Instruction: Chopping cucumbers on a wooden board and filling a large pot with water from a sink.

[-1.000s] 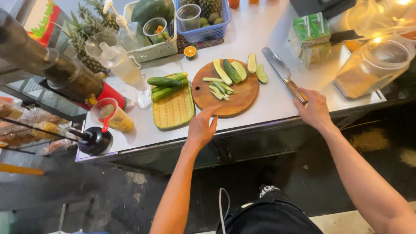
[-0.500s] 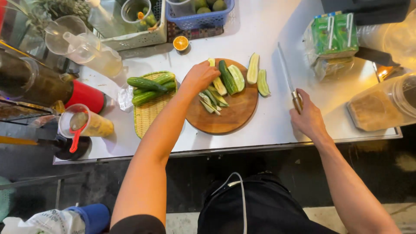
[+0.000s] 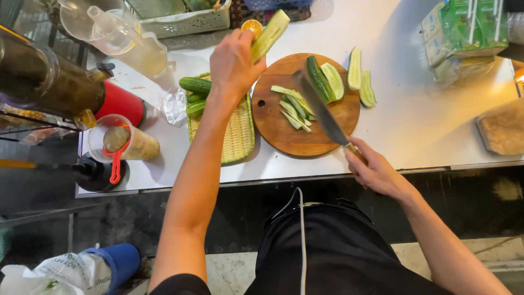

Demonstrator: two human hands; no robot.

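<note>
- The left hand (image 3: 233,65) is raised above the table (image 3: 415,125), fingers curled round a cucumber half (image 3: 268,34). The half points up and away, pale cut face showing.
- Half a second ago this hand lay flat on the round wooden board (image 3: 305,117), among the cut pieces. It has since closed on one piece and lifted it clear.
- The right hand (image 3: 376,172) is wrapped tightly round the handle of a knife (image 3: 322,112). The blade now slants up across the board, over the cucumber strips (image 3: 292,106).
- A moment earlier the knife lay on the bare table to the right of the board, with the hand resting on its handle. So knife and cucumber have come up together.
- Judging from this, the work is mid-way through cutting, with a fresh piece in one hand and the blade ready in the other.
- On the board remain thin strips and two halves (image 3: 325,79), one dark-skinned, one pale.
- Two more halves (image 3: 360,79) lie on the table just right of the board.
- Whole cucumbers (image 3: 195,93) rest on a woven tray (image 3: 237,134) to the left, touching the board's edge.
- Behind the raised hand sits half an orange (image 3: 251,26).
</note>
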